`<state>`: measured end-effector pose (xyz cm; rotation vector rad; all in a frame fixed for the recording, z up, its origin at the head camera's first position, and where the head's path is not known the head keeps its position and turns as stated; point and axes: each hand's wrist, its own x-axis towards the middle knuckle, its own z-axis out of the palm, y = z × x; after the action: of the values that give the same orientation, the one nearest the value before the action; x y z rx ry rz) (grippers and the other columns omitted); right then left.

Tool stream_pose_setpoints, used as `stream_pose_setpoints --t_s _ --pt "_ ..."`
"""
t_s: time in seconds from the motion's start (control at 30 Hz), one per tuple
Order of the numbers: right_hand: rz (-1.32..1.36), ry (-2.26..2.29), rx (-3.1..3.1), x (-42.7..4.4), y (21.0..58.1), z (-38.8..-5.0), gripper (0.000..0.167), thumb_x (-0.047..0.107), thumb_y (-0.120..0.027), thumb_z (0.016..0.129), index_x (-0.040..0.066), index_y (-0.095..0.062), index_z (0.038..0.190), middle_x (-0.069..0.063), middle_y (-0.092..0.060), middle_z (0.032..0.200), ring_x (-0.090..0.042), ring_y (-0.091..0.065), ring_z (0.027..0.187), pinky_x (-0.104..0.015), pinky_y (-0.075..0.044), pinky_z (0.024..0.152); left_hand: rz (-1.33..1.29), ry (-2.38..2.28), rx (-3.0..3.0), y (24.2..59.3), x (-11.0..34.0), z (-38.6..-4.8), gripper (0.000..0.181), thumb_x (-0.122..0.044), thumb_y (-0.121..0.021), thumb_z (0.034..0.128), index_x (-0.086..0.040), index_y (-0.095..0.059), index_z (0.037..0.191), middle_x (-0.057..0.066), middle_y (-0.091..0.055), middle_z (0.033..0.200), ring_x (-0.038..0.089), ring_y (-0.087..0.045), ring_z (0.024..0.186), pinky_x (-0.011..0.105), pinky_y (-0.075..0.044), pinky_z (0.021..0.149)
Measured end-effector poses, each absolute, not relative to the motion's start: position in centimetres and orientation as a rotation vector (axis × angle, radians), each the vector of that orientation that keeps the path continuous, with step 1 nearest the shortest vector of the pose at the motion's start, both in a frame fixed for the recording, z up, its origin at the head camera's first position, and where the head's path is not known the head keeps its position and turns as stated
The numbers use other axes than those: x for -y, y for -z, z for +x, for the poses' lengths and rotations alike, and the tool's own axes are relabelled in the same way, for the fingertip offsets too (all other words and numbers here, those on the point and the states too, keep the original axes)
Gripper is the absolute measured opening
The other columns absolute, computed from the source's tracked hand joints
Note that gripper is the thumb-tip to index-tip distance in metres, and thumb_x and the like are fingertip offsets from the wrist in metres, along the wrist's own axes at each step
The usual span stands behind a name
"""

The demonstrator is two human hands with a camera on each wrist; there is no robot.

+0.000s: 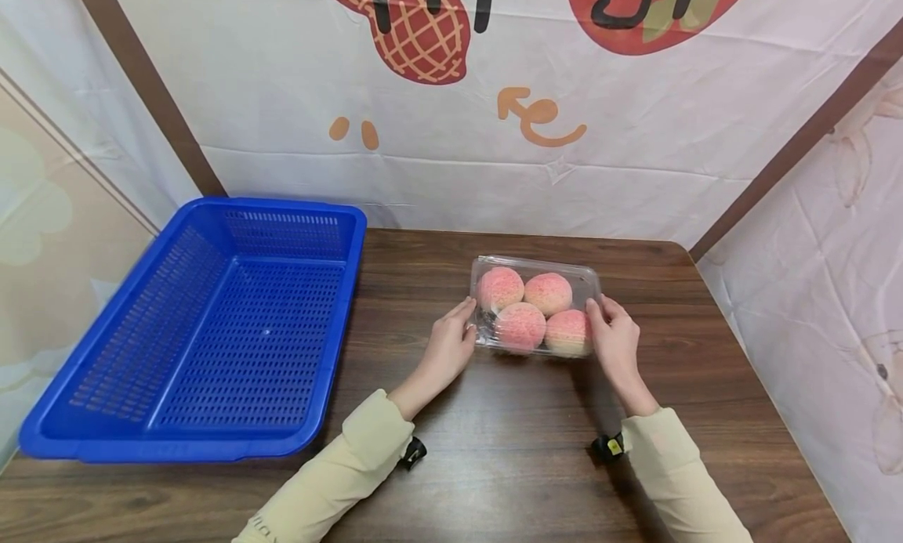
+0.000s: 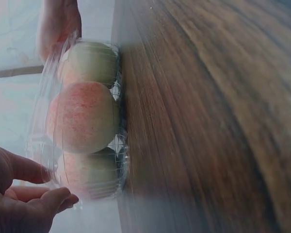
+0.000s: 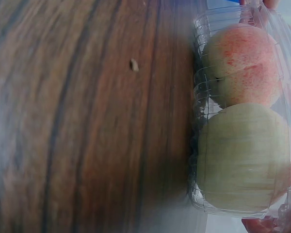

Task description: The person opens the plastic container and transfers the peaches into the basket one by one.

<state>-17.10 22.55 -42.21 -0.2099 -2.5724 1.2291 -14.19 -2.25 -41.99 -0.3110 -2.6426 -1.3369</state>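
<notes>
A clear plastic clamshell box [image 1: 584,280] holds several pink-and-cream peaches [image 1: 520,326], at the middle right of the head view. My left hand [image 1: 451,341] grips the box's left end, thumb toward me and fingers along the side. At the opposite end, my right hand [image 1: 615,343] holds the right edge between thumb and fingers. The left wrist view shows pale green undersides on the peaches [image 2: 83,116] through the box wall. A mostly pale green peach [image 3: 245,158] fills the near end in the right wrist view. Whether the box touches the table I cannot tell.
A large blue plastic basket [image 1: 337,347] with slotted walls stands on the left of the brown wooden table [image 1: 508,441]. A printed white cloth [image 1: 451,182] hangs behind the table, with more cloth at both sides. A tiny crumb [image 3: 134,65] lies on the wood.
</notes>
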Motion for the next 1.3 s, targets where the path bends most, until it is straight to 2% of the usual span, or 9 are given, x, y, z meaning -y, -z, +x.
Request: stream_pose_setpoints --t_s 0.33,0.83,1.3 --pt "-0.203 -1.243 2.584 -21.9 42.3 -17.1 0.045 0.031 -0.048 0.093 -0.005 -0.057 0.119 -0.021 -0.052 0.125 -0.033 -0.047 0.117 -0.044 -0.036 0.098 -0.311 1.312 2.584 42.1 2.9 -13.6 0.040 0.008 -0.054 0.0794 0.013 -0.052 0.119 0.024 -0.050 0.125 0.033 -0.048 0.116 0.038 -0.037 0.098" --pt "-0.152 -1.254 2.569 -21.0 42.2 -17.0 0.045 0.029 -0.049 0.092 -0.007 -0.055 0.119 -0.021 -0.053 0.124 -0.032 -0.049 0.116 -0.043 -0.038 0.096 -0.289 1.290 2.574 42.4 3.5 -13.4 0.039 0.009 -0.052 0.0803 0.014 -0.051 0.119 0.026 -0.050 0.125 0.034 -0.047 0.118 0.039 -0.036 0.099" --pt "-0.113 -1.252 2.541 -19.9 42.2 -17.1 0.039 0.026 -0.052 0.091 -0.005 -0.061 0.113 -0.020 -0.056 0.120 -0.032 -0.051 0.113 -0.043 -0.040 0.094 -0.240 1.287 2.582 42.2 4.3 -12.8 0.040 0.009 -0.052 0.0805 0.014 -0.050 0.120 0.025 -0.049 0.126 0.034 -0.046 0.118 0.039 -0.035 0.099"
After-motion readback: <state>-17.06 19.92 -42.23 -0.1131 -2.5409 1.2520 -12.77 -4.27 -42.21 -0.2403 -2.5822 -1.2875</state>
